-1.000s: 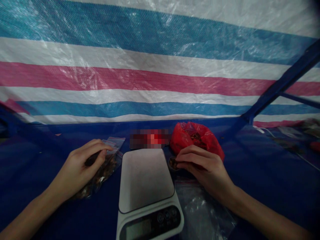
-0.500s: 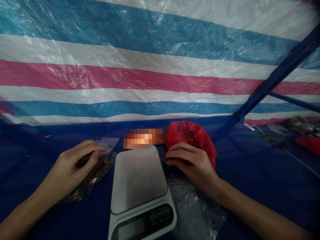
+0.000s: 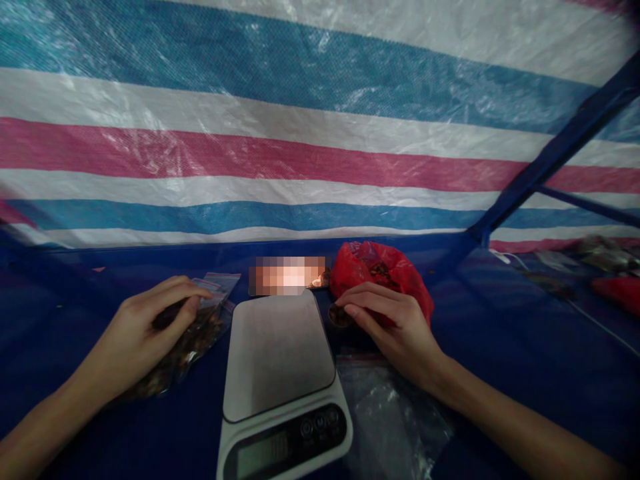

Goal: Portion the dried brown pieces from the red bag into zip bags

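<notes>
A white kitchen scale (image 3: 278,347) with a bare grey platform stands on the blue table (image 3: 525,347) in front of me. My left hand (image 3: 145,333) lies curled over a clear zip bag of brown pieces (image 3: 200,333) to the left of the scale, and a dark object shows under the fingers. My right hand (image 3: 395,327) is closed at the scale's right rear corner, pinching a small dark round thing (image 3: 340,315) that I cannot name. Just behind that hand sits a red plastic bag (image 3: 380,270) with brown contents.
Empty clear zip bags (image 3: 395,413) lie right of the scale below my right forearm. A blurred-out patch (image 3: 287,275) sits behind the scale. A striped tarp wall (image 3: 300,133) closes the back. A blue frame bar (image 3: 550,160) slants at the right; dim items (image 3: 610,260) lie far right.
The view has drifted slightly, so the scale and bags sit further left in the picture. My right hand has lifted its fingers a little, baring the small dark round thing. The left hand stays put.
</notes>
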The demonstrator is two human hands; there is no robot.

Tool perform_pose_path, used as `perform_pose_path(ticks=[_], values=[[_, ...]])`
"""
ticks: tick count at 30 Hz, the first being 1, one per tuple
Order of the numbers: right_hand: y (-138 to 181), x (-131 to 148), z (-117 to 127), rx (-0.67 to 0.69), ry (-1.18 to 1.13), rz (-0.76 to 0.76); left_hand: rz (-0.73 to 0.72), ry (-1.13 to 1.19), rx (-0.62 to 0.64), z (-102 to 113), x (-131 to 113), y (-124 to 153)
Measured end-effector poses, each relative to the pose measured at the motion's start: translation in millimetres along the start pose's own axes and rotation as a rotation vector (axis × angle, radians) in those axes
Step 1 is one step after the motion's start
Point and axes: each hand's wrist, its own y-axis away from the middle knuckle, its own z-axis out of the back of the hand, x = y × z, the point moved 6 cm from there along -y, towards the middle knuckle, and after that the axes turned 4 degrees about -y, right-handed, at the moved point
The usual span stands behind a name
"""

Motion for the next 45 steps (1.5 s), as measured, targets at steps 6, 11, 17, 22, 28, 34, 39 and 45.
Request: perform_pose_path(ticks=[6,11,17,22,28,34,39,45], values=[[1.6,-0.8,2.8,0.02,-0.017,-0.032,0.021,-0.024,0.0,-0.8,2.3,0.3],[0.6,-3.2,9.4,-0.04,-0.008,-0.076,0.052,-0.018,0.004,-0.4,2.0,0.6],[2.4,-6.0,20.0,-0.162,-0.022,-0.111,0.069,-0.009,0.039,-0.2,0.2,-0.1],[3.0,-3.7,18.9,-0.131,0.009,-0.073,0.054,-0.008,0.047,-0.4,1.5,1.4],[4.6,-3.4,9.8,-0.003,0.05,-0.052,0.071,-0.008,0.063,-2.0,3.8,2.6],[1.9,-0.2,8.9,0.007,0.052,-0.032,0.056,-0.013,0.055,-2.3,4.8,2.4],[2.7,-1.1,7.4,0.043,0.021,-0.039,0.079,-0.021,0.057,-1.0,4.2,1.9],[8.6,-5.7,4.8,0.114,-0.001,-0.102,0.065,-0.008,0.045,-1.9,3.9,1.8]])
